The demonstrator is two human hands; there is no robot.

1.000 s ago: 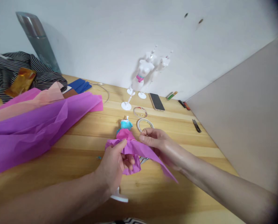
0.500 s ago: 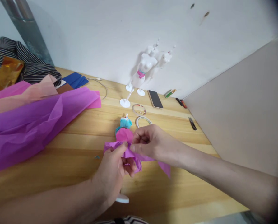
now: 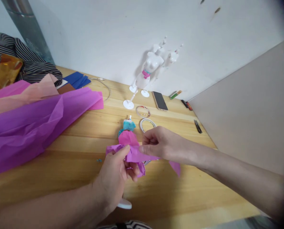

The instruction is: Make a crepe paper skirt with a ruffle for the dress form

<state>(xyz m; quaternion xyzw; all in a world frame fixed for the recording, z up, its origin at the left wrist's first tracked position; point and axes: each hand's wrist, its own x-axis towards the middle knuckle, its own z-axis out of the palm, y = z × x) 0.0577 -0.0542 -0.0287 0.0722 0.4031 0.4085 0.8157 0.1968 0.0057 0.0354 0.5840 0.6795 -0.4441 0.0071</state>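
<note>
A small mannequin (image 3: 127,133) with a teal top and a pink skirt lies tilted above the wooden table (image 3: 80,149). Its white round base (image 3: 124,204) shows below my wrist. My left hand (image 3: 117,173) is closed round the mannequin's lower part and pinches a strip of purple tissue paper (image 3: 138,156) against the skirt. At the strip's upper edge, just right of the skirt, my right hand (image 3: 159,144) pinches the same paper. The strip's loose end hangs down to the right under my right forearm.
Large purple and pink tissue sheets (image 3: 32,121) cover the table's left side, with striped cloth (image 3: 25,63) and blue paper (image 3: 76,79) behind. Two white mannequins (image 3: 149,68), tape rings (image 3: 145,122), a phone (image 3: 159,100), a cable and snips (image 3: 197,126) lie by the wall. A grey panel (image 3: 246,105) stands at the right.
My right hand slid along the purple strip toward the skirt and then slightly back right. The strip's loose tail has shortened and gathered. My left hand kept its hold.
</note>
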